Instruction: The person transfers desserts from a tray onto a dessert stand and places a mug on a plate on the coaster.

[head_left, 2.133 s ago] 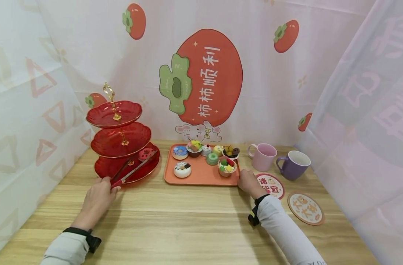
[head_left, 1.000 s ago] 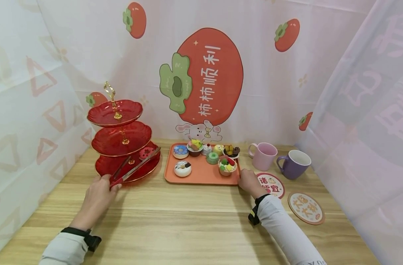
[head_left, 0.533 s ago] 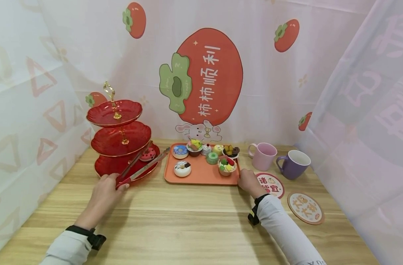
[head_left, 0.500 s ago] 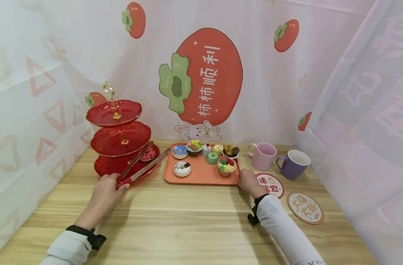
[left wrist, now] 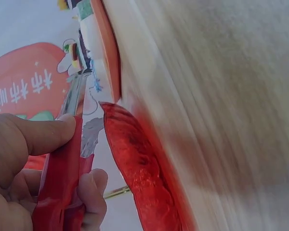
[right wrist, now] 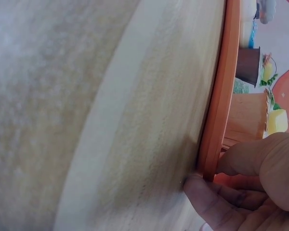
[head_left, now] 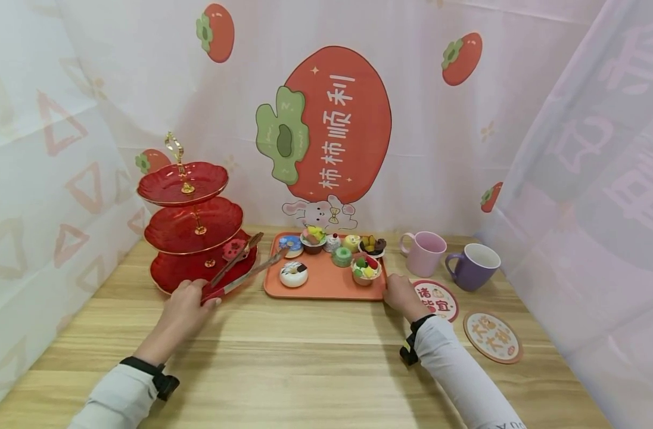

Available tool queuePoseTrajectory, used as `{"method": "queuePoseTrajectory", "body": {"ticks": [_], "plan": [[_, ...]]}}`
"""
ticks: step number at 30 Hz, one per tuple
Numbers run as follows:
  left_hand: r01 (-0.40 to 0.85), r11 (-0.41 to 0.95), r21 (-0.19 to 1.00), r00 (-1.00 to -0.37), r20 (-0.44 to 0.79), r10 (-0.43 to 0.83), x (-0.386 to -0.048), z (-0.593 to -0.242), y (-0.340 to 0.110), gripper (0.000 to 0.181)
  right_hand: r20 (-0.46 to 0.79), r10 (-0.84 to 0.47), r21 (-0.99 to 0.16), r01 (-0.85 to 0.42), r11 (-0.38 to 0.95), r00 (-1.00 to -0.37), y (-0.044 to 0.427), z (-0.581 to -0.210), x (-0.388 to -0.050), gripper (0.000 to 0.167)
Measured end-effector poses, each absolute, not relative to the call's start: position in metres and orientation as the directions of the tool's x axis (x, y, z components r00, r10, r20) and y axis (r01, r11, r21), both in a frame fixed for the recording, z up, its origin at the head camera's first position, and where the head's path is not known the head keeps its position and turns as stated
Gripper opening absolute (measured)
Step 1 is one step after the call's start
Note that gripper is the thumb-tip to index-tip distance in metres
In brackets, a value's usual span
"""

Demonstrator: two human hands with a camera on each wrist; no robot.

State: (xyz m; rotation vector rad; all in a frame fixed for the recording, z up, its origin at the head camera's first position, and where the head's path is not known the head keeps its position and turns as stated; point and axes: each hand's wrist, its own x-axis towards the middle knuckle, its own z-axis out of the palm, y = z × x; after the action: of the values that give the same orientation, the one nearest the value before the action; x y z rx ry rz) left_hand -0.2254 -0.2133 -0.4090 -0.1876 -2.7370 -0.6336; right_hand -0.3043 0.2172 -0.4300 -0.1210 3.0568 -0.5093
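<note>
My left hand [head_left: 187,307] grips red-handled metal tongs [head_left: 250,273] in front of the tiered stand. Their arms are spread apart; one tip is near the pink doughnut [head_left: 233,249], the other reaches over the left edge of the orange tray [head_left: 326,290] near the blue doughnut [head_left: 290,243]. On the stand's bottom red plate [head_left: 179,274] lies the pink doughnut, partly behind the tongs. In the left wrist view, thumb and fingers wrap the red handles [left wrist: 62,187]. My right hand [head_left: 404,296] pinches the tray's front right corner, thumb and finger on its rim [right wrist: 221,110].
The white doughnut [head_left: 293,274], green ring [head_left: 342,257], fruit cupcake [head_left: 366,270] and several other small cakes sit on the tray. To its right stand a pink mug [head_left: 425,254] and a purple mug [head_left: 475,267], with two round coasters [head_left: 493,338] before them. Fabric walls surround the table.
The tongs have spread and left the pink doughnut, which stays on the bottom plate. My left hand has moved right, bringing one tong tip over the tray. My right hand has stayed put.
</note>
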Motion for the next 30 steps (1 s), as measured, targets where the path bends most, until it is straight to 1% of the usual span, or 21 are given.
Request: {"method": "queuePoseTrajectory", "body": {"ticks": [7, 12, 21, 30], "plan": [[0.215, 0.895, 0.390, -0.937, 0.340, 0.077, -0.236, -0.409, -0.201, 0.041, -0.028, -0.073, -0.328, -0.060, 0.943, -0.997, 0.219, -0.430, -0.305, 0.004], [0.208, 0.892, 0.401, -0.946, 0.316, 0.079, -0.239, -0.409, -0.193, 0.041, -0.033, -0.070, -0.336, -0.055, 0.940, -0.997, 0.218, -0.431, -0.305, 0.004], [0.213, 0.884, 0.416, -0.947, 0.310, 0.083, -0.244, -0.410, -0.191, 0.041, -0.013, -0.076, -0.324, -0.067, 0.944, -0.997, 0.218, -0.433, -0.305, 0.005], [0.215, 0.893, 0.396, -0.953, 0.283, 0.104, -0.252, -0.410, -0.190, 0.033, 0.003, -0.092, -0.313, -0.088, 0.946, -0.996, 0.218, -0.433, -0.304, 0.007]]}}
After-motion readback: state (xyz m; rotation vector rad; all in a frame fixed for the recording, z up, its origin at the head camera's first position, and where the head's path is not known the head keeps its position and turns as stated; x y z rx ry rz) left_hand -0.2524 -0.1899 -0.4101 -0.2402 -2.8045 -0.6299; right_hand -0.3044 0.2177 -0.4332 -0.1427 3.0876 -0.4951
